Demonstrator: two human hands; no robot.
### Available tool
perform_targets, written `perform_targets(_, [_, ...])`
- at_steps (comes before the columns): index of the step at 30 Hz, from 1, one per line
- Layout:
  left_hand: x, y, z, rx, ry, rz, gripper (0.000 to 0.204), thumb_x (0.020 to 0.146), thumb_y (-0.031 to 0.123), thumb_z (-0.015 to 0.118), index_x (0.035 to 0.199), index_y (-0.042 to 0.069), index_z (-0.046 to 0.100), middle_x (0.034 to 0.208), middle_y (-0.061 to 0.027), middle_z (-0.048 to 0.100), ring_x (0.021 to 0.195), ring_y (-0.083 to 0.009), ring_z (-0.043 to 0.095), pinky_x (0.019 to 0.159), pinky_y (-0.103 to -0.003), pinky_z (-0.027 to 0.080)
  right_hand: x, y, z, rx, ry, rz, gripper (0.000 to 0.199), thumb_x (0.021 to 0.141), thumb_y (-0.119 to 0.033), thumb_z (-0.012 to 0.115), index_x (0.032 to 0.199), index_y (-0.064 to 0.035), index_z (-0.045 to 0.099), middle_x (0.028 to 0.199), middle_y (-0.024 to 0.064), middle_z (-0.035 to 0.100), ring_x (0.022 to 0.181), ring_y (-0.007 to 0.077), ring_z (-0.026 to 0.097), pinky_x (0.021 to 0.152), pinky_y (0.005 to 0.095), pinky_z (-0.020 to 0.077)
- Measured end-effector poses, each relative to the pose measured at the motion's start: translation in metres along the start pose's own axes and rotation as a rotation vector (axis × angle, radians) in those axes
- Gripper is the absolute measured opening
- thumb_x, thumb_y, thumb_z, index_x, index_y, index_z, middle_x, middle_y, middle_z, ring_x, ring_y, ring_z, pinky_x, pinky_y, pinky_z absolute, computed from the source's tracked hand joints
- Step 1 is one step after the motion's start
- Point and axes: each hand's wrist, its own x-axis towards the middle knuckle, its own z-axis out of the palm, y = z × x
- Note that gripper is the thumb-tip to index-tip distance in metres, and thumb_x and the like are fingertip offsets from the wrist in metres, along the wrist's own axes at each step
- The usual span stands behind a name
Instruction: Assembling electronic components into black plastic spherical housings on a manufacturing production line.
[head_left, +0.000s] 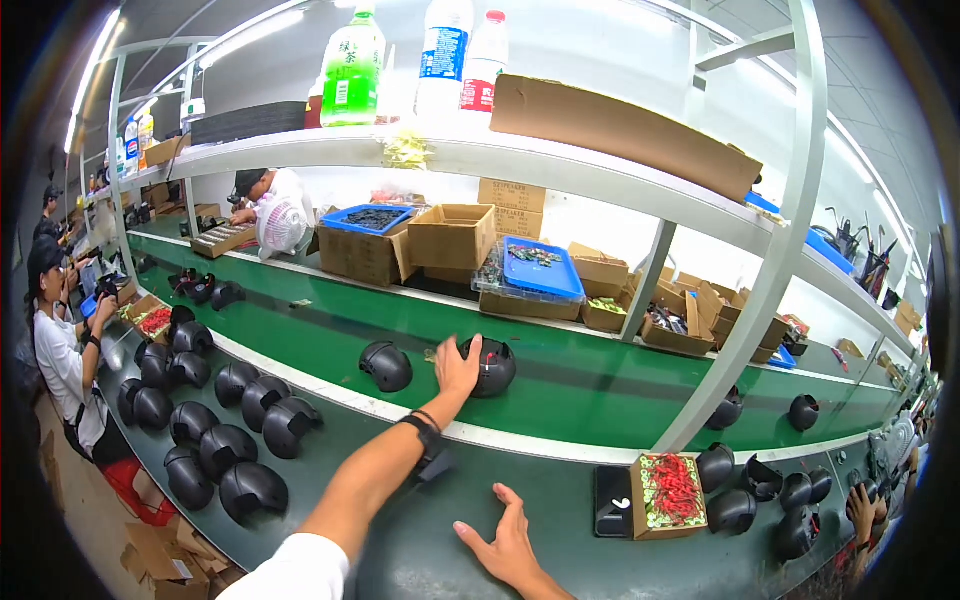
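Green conveyor belt point(300, 330) carries a black helmet point(492, 366) gripped by left hand point(457, 368); right hand point(505, 543) rests open, well apart.

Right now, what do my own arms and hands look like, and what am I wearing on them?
Both hands are bare, no gloves. The left hand has a black band at the wrist and a white short sleeve at the shoulder, the forearm uncovered. The right hand shows no band, ring or sleeve in view.
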Motion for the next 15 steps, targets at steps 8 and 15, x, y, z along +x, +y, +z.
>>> perform_targets(8, [0.037,-0.021,-0.135,0.951,-0.434,0.183,0.101,0.075,0.053,0.090,0.158,0.017,0.046,0.163,-0.0291,0.031,0.146,-0.0574,0.030,0.120,-0.068,0.027,0.002,-0.004,0.000,-0.047,0.029,0.010,0.090,0.097,-0.044,0.077,0.154,0.0058,0.030,0.154,0.0313,0.045,0.146,0.0455,0.044,0.121,0.0528,0.0338])
perform_targets(15, [-0.011,0.007,-0.219,0.819,-0.710,0.543,0.101,0.070,0.041,0.094,0.156,0.013,0.047,0.158,-0.0263,0.041,0.143,-0.0523,0.039,0.118,-0.058,0.040,0.000,0.002,-0.002,0.013,0.071,-0.013,0.081,0.097,-0.037,0.078,0.150,0.0065,0.034,0.149,0.0314,0.050,0.139,0.0439,0.051,0.119,0.0509,0.0392])
